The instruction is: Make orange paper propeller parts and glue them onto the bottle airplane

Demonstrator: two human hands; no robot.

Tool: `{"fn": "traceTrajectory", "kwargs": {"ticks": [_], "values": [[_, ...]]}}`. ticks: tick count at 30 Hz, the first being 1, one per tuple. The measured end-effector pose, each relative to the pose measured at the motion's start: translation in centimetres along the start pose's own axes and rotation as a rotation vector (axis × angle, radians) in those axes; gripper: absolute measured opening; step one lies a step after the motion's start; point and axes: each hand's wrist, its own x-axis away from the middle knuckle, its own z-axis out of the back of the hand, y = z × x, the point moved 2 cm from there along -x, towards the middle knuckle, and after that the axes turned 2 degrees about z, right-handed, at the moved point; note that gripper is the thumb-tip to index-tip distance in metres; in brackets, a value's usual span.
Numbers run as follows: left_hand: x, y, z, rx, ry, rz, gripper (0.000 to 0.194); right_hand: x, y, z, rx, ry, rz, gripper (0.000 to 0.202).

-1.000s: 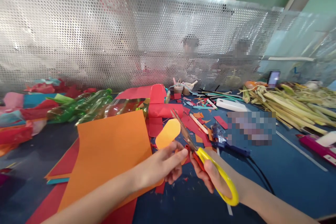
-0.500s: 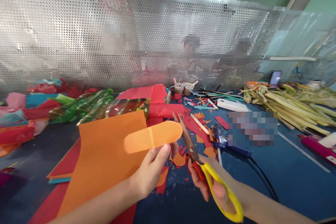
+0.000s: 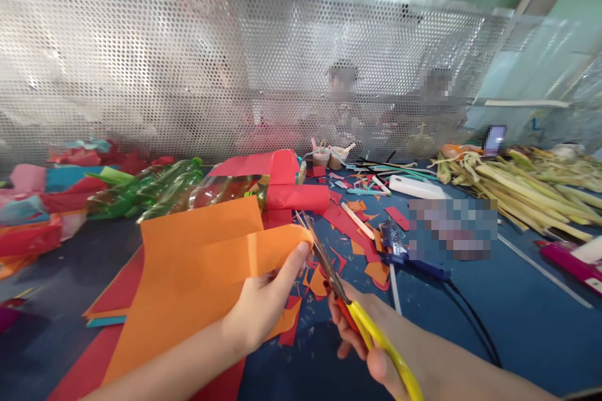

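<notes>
Pinched in my left hand (image 3: 270,297) is a long orange paper strip (image 3: 249,255) with a rounded right end and a paler band across it. My right hand (image 3: 367,332) grips the scissors (image 3: 341,285), which have yellow and red handles. Their slightly parted blades point up and left, at the strip's rounded end. A large orange sheet (image 3: 174,288) lies under and behind the strip, over red sheets (image 3: 89,363). Red and orange scraps (image 3: 317,282) are scattered on the blue table between my hands.
Green bottles (image 3: 169,185) and a red paper roll (image 3: 298,197) lie behind. A blue glue gun (image 3: 418,266) with a black cable is at the right, near a white object (image 3: 416,187) and dry stalks (image 3: 527,191). A perforated metal screen (image 3: 282,75) stands at the back.
The strip has turned and its rounded end has shifted left and slightly down. The scissors have moved left, their blades closer together and more tilted. My left thumb is nearer the strip's end.
</notes>
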Motion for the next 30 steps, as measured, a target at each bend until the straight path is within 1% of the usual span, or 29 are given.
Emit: {"fn": "traceTrajectory", "kwargs": {"ticks": [3, 6, 13, 17, 22, 27, 30], "values": [[0.1, 0.0, -0.1, 0.05, -0.02, 0.01, 0.029, 0.0, -0.2, 0.2, -0.026, 0.013, 0.027, 0.083], [0.0, 0.1, -0.2, 0.07, -0.05, 0.007, 0.025, 0.0, -0.2, 0.4, 0.005, 0.024, 0.054, 0.082], [0.0, -0.1, -0.2, 0.01, -0.1, -0.051, 0.021, 0.0, -0.4, 0.7, 0.064, 0.026, 0.093, 0.077], [0.1, -0.3, -0.1, -0.008, -0.106, -0.064, 0.022, -0.1, -0.4, 0.7, 0.08, 0.018, 0.084, 0.078], [0.1, -0.4, 0.0, -0.05, -0.085, -0.057, 0.025, -0.4, 0.0, 0.4, 0.01, -0.003, 0.03, 0.082], [0.1, -0.4, 0.0, -0.055, -0.094, -0.047, 0.027, -0.5, 0.8, 0.1, -0.046, 0.068, 0.015, 0.084], [0.1, -0.5, 0.0, -0.04, -0.108, -0.044, 0.027, -0.4, 0.9, 0.0, -0.044, 0.093, 0.012, 0.08]]}}
